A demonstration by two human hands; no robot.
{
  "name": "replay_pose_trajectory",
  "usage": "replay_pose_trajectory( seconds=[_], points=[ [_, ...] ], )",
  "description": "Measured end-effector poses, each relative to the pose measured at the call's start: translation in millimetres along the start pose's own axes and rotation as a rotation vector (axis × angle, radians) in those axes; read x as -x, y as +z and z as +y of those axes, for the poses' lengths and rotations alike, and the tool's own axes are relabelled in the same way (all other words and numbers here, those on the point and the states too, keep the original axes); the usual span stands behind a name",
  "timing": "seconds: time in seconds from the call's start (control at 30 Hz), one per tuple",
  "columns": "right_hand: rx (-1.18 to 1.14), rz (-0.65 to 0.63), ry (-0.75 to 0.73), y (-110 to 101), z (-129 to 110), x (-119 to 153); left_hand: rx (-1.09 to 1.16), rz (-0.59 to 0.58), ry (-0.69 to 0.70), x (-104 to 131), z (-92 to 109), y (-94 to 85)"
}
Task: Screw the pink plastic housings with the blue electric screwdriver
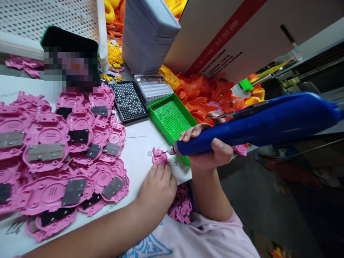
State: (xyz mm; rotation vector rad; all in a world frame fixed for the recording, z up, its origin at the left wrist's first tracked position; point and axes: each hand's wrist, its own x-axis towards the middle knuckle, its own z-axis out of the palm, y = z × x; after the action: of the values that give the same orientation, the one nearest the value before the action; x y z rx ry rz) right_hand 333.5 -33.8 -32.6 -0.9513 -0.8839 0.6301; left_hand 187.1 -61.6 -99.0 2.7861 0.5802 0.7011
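My left hand is closed on a small pink plastic part, holding it down on the white work surface. In my right hand is a blue electric screwdriver, fingers wrapped round its body. The driver lies nearly level, and its bit points left, at the pink part; whether the tip touches a screw is too small to tell. Just beyond the hands sits a green tray with a perforated insert holding small metal pieces. To the left are piled pink plastic housings, many with grey or black plates screwed on.
A black screw tray and a pale tray stand beside the green one. Behind them rise a tall stack of light trays, orange plastic parts and a large carton. A white perforated crate is at back left.
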Motion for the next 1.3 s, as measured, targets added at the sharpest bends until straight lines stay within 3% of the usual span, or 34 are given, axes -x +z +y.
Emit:
replay_pose_trajectory(
  seconds=[0.23, 0.37, 0.7, 0.8, 1.0, 1.13, 1.3],
  points=[
    [0.073, -0.115, -0.044, 2, 4, 7, 0.011, -0.12, 0.003, -3, 1, -3.9],
    [0.091, -0.181, -0.081, 4, 5, 7, -0.004, -0.089, 0.02, -4, 1, -4.9],
    [0.026, -0.128, -0.01, 1, 5, 10, -0.034, -0.12, 0.062, -2, -1, -1.7],
    [0.005, -0.032, -0.06, -3, -11, 1, -0.036, -0.109, 0.074, -1, -4, -2.7],
    [0.125, 0.324, -0.25, -32, -44, -24, -0.02, -0.125, 0.082, 2, -8, -4.6],
    [0.226, 0.48, -0.186, -60, -40, -35, -0.015, -0.124, 0.071, 3, -8, -3.4],
    [0.278, 0.529, -0.184, -80, -24, -43, 0.011, -0.096, 0.07, 3, -9, -2.7]
  ],
)
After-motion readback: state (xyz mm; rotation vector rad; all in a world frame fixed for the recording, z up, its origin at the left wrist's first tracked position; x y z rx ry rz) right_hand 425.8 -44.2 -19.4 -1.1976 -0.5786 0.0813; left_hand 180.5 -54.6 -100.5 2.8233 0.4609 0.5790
